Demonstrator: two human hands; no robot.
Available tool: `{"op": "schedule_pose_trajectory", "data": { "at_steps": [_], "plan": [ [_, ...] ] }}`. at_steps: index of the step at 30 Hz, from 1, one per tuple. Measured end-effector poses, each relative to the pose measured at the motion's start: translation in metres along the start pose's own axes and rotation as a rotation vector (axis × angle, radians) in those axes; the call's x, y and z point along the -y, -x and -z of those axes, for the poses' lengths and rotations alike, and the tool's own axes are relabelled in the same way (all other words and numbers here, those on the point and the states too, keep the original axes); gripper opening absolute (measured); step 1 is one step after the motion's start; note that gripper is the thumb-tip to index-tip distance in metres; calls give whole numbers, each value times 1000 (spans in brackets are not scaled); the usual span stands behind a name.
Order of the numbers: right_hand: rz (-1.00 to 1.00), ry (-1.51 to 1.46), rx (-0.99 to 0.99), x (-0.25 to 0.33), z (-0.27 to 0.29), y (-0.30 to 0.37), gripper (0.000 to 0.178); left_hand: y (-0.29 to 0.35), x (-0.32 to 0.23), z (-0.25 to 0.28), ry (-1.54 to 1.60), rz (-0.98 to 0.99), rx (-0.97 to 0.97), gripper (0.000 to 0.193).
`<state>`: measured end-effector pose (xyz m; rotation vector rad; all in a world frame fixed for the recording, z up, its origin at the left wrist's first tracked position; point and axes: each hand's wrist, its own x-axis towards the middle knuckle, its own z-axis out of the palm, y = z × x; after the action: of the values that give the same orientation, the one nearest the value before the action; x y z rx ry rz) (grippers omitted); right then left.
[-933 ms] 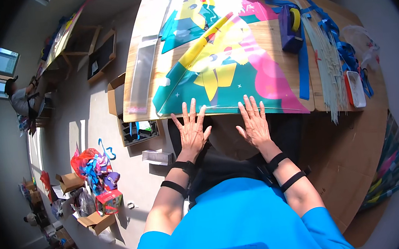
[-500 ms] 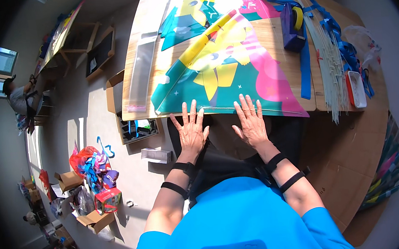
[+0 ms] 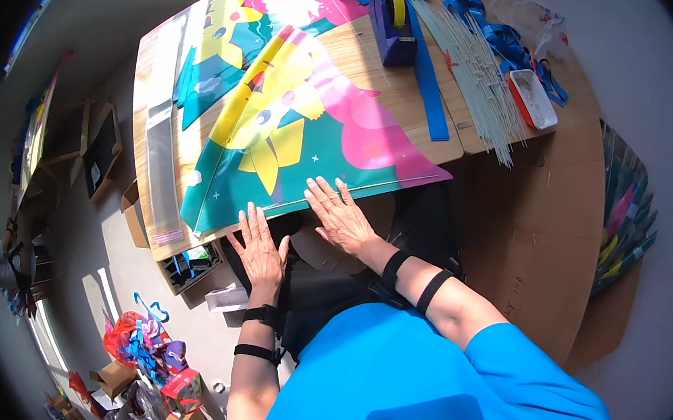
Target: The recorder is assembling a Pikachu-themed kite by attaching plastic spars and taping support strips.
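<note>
Printed sheet (image 3: 310, 141) approx. triangular, teal & pink w/ yel.

The near sheet (image 3: 286, 154) is lying on the table (image 3: 408, 114) just beyond the left hand (image 3: 261, 250) and right hand (image 3: 343, 219), which are overlapping its near edge, and a far sheet (image 3: 209, 89) is lying behind it. Beyond and right of the hands, a tape dispenser (image 3: 395, 49), a rod bundle (image 3: 474, 83) and a tray (image 3: 535, 100) are sitting in that order, while a plastic sleeve (image 3: 162, 166) is lying beyond the left hand, farther left.
</note>
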<state>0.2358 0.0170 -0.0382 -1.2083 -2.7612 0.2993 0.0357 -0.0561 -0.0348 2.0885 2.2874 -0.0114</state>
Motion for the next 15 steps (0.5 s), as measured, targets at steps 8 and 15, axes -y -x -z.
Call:
{"op": "schedule_pose_trajectory", "data": {
  "at_steps": [8,15],
  "plan": [
    [-221,9,-65,-71,20,64,88,0,-1,-1,-83,1,32,90],
    [-376,144,-146,-131,34,85,70,-7,-2,-3,-37,38,34,88]
  ]
}}
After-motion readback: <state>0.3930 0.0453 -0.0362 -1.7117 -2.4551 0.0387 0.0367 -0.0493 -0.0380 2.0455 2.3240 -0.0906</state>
